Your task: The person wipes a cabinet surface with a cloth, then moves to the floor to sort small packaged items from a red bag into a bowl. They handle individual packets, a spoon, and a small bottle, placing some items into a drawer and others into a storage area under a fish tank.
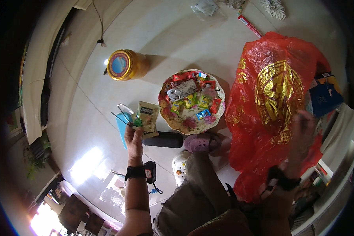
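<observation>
My left hand [134, 143] is raised at the centre left, its fingertips closed on a small green-wrapped piece [137, 121], probably a candy. A beige printed packet [148, 115] shows just beyond those fingers; whether it is also held, I cannot tell. Beside them appear a pair of eyeglasses [125, 109] and a light-blue case [122, 129]. My right hand [303, 125], blurred, is over the right side of a large red plastic bag [244, 124] with gold print. Between the hands, a scalloped floral plate [177, 119] holds several wrapped candies [190, 101] and a silvery packet [182, 90].
A gold-lidded jar [128, 65] stands on the tiled floor at upper left. A black elongated case [163, 139] lies below the plate, near a purple slipper [202, 142] and a white clog [180, 166]. A dark-blue box [326, 96] adjoins the bag. A red stick-shaped packet [250, 26] lies above.
</observation>
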`<state>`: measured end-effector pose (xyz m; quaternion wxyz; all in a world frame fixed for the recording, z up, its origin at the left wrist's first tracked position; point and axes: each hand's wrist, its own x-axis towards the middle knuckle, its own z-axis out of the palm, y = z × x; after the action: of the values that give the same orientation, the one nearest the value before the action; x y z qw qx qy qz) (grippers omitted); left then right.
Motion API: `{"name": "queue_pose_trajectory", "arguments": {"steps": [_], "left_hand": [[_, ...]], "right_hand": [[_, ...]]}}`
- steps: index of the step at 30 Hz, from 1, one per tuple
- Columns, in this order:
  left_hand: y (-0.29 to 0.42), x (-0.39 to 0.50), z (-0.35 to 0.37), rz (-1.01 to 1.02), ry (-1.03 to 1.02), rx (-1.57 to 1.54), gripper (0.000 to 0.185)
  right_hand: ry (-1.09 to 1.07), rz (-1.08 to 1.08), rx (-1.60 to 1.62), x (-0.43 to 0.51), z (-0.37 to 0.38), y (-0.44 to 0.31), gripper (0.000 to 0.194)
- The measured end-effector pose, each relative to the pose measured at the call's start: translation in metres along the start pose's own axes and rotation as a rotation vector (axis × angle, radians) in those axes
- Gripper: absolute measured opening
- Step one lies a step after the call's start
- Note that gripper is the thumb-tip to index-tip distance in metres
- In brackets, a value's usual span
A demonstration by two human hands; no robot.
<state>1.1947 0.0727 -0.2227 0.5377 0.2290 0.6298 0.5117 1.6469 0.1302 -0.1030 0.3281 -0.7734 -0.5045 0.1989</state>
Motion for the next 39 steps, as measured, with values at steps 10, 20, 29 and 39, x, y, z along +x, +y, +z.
{"name": "queue_pose_trajectory", "arguments": {"steps": [10, 20, 29, 39], "left_hand": [[-0.024, -0.007, 0.072, -0.112, -0.284, 0.028, 0.033], [-0.013, -0.007, 0.087, -0.11, -0.168, 0.502, 0.015], [0.003, -0.011, 0.088, -0.305, -0.194, -0.4, 0.019], [0.001, -0.01, 0.108, -0.661, -0.351, -1.165, 0.018]], "right_hand": [[-0.036, -0.063, -0.131, 0.0, -0.007, -0.002, 0.031], [-0.384, -0.517, -0.366, -0.028, 0.206, -0.027, 0.043], [-0.306, -0.163, 0.091, -0.035, 0.208, -0.006, 0.023], [-0.237, 0.217, 0.828, -0.05, 0.162, -0.032, 0.019]]}}
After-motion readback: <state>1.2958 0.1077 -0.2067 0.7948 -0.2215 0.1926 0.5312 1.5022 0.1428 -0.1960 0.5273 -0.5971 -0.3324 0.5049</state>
